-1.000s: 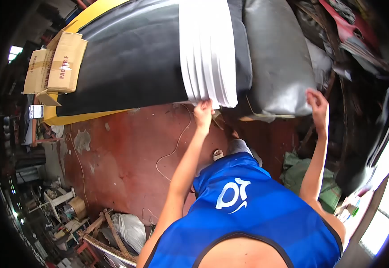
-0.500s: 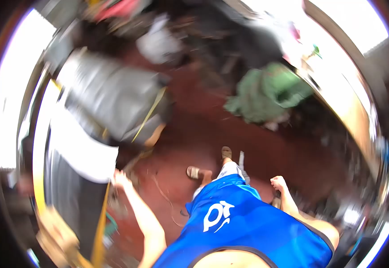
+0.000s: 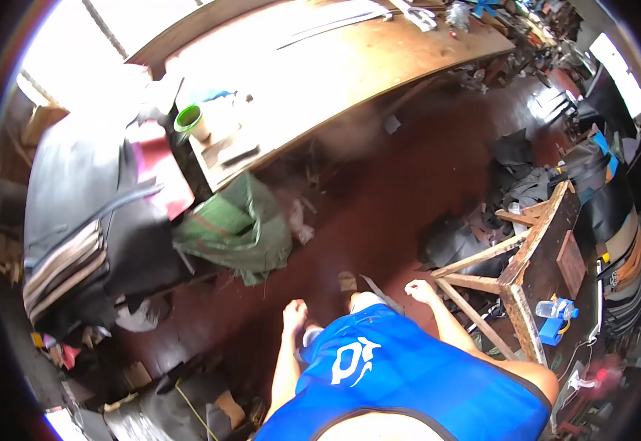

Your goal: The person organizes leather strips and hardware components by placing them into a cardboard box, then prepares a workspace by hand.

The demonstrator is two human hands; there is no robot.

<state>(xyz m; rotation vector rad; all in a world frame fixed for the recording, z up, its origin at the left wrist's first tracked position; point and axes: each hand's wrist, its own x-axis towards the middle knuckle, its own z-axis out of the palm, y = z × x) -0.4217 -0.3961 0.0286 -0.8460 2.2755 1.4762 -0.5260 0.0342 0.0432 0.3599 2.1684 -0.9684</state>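
My left hand [image 3: 295, 314] hangs in front of my left thigh with its fingers curled in, and nothing shows in it. Out to the other side, my right hand [image 3: 421, 290] is also loosely closed, with nothing visible in it. It is nearest to a worn wooden frame [image 3: 526, 257], whose corner lies just beyond the fingers. A grey strip [image 3: 384, 295] shows beside my right leg. Ahead of my left hand, a green sack [image 3: 236, 229] slumps on the red floor [image 3: 357, 198].
A long wooden table [image 3: 379, 62] runs across the far side, with a green-rimmed cup [image 3: 190, 120] at its near end. Dark sheets [image 3: 78, 184] are stacked at left. Black scraps [image 3: 530, 187] lie at right, and a plastic bottle [image 3: 553, 309] sits beyond the frame.
My view has swung right, so the green sack and table now appear further left. My left hand has come away from beside the white sheet; the wooden frame has entered at right.
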